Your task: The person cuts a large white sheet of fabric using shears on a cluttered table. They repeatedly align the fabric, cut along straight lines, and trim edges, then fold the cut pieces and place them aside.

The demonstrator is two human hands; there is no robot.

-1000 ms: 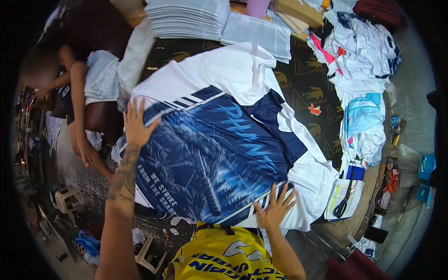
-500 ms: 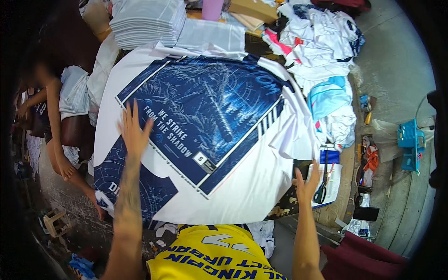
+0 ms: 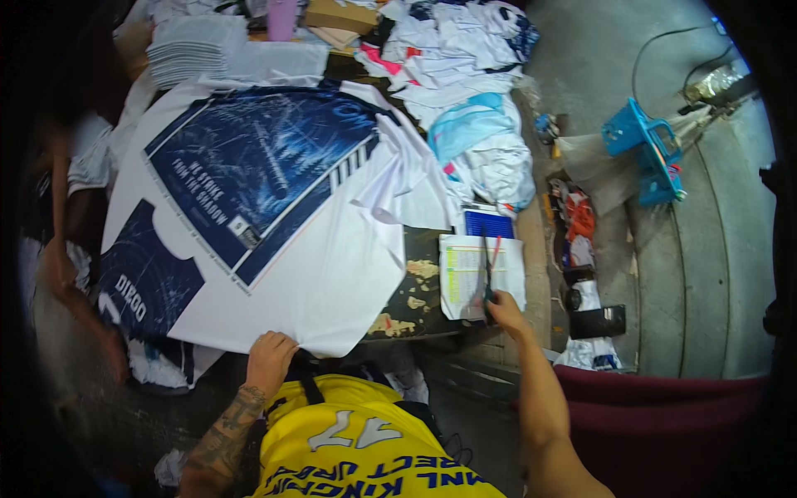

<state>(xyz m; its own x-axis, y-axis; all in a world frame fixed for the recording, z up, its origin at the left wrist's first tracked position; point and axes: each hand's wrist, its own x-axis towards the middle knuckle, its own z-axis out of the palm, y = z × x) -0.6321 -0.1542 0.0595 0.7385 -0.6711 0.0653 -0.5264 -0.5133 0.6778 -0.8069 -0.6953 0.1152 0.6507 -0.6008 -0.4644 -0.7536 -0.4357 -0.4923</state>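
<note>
Dark surface (image 3: 422, 274), from where I stand: one white-and-navy printed fabric (image 3: 270, 162) spread ahead of the left hand (image 3: 272, 361), fingers bent at its near edge, pinching or resting, cannot tell; one pair of black scissors (image 3: 487, 286) clamped in the right hand (image 3: 505, 313), over one paper (image 3: 460, 286) beside one blue pad (image 3: 490, 223).

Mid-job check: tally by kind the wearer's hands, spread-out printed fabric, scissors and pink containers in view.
Wearer's hands: 2 (left hand, right hand)
Spread-out printed fabric: 1
Scissors: 1
Pink container: 1
Total: 5
</note>
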